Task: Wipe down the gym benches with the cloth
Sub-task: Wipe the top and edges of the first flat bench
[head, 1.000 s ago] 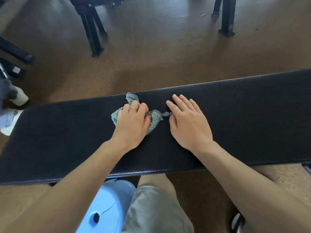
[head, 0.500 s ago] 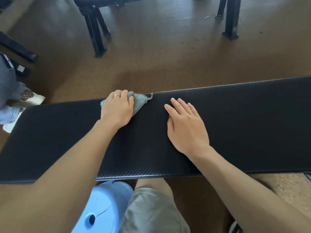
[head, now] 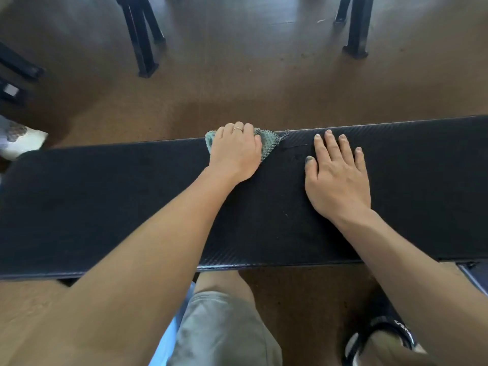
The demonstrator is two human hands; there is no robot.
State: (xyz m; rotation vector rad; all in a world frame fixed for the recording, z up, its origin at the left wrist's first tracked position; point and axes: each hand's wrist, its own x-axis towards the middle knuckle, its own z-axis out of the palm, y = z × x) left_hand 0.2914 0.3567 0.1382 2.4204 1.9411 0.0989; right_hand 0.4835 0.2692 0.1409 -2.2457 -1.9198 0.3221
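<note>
A long black padded gym bench (head: 105, 207) runs across the view in front of me. My left hand (head: 235, 151) presses a teal mesh cloth (head: 269, 143) at the bench's far edge, with the fingers curled over the cloth and the edge. Most of the cloth is hidden under that hand; a corner sticks out to the right. My right hand (head: 338, 178) lies flat on the bench top to the right of the cloth, fingers straight and spread, holding nothing.
Black metal legs of other equipment stand on the brown floor beyond the bench (head: 140, 35) (head: 356, 27). More dark frames sit at the far left (head: 18, 64). A light blue stool (head: 169, 339) is under my knee, and my sandalled foot (head: 383, 336) is at the lower right.
My left hand has slid the cloth from the middle of the bench top to its far edge. My right hand has stayed flat in about the same place.
</note>
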